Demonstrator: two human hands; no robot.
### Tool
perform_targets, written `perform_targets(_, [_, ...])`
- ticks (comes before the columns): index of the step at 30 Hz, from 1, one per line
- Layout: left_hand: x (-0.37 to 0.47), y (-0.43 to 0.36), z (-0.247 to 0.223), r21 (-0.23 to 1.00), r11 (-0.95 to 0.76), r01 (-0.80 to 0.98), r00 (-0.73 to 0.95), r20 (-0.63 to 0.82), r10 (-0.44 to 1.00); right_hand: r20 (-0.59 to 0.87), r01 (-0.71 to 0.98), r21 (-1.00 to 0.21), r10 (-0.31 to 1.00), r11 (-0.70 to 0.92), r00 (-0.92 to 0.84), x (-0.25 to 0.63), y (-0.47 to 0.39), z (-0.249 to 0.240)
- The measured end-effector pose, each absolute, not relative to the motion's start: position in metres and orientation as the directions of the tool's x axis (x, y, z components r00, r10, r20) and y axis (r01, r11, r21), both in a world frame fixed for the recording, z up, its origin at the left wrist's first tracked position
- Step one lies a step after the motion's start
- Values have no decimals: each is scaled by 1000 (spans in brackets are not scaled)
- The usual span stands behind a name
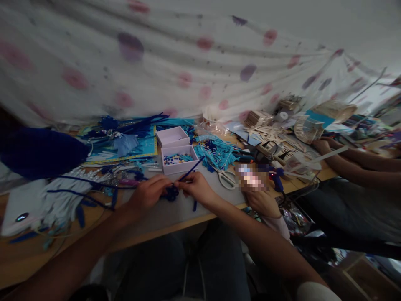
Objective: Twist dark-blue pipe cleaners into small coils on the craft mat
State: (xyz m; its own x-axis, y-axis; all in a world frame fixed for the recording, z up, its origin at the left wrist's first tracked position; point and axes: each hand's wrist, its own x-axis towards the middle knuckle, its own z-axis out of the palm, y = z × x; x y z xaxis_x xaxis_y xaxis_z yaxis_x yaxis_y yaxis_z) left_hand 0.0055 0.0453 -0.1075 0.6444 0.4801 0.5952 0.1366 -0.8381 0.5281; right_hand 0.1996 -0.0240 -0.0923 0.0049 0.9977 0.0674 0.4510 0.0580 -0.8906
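Observation:
Both my hands meet over the grey mat [184, 213] at the table's front. My left hand [150, 193] pinches dark blue pipe cleaner [171, 193], bent into small loops that hang below the fingertips. My right hand [198, 188] is closed on the same piece from the other side, and one straight end sticks up past its fingers. Exactly where each fingertip grips is too dark to make out. Just behind my hands stands a white box [178, 167] with blue, white and gold beads in it. Scissors with pale handles [227, 179] lie right of my right hand.
A white box lid [172, 136] stands behind the bead box. Turquoise pipe cleaners [216, 152] are heaped beside it. Left are white stems [67, 192] and a dark blue bundle [44, 152]. A glue gun [276, 179] and other people's hands [263, 202] are at right.

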Motion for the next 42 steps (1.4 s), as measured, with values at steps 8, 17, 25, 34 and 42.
perform_targets(8, [16, 48, -94, 967, -38, 253, 779, -181, 601, 419, 716, 111, 621, 689, -663, 222, -40, -85])
perform_targets(17, [8, 44, -108, 661, -734, 155, 605, 524, 599, -92, 267, -958, 994, -105, 63, 197, -25, -82])
perform_targets(25, [9, 46, -100, 749, -645, 154, 656, 411, 633, 159, 514, -848, 987, 131, 11, 201, -30, -78])
perform_targets(34, [13, 52, -91, 964, -65, 260, 793, -175, 583, 466, 803, -122, 748, 583, -472, 211, -42, -79])
perform_targets(42, [4, 48, -112, 484, -861, 157, 668, 590, 453, -223, 184, -956, 974, -226, 39, 199, -27, -85])
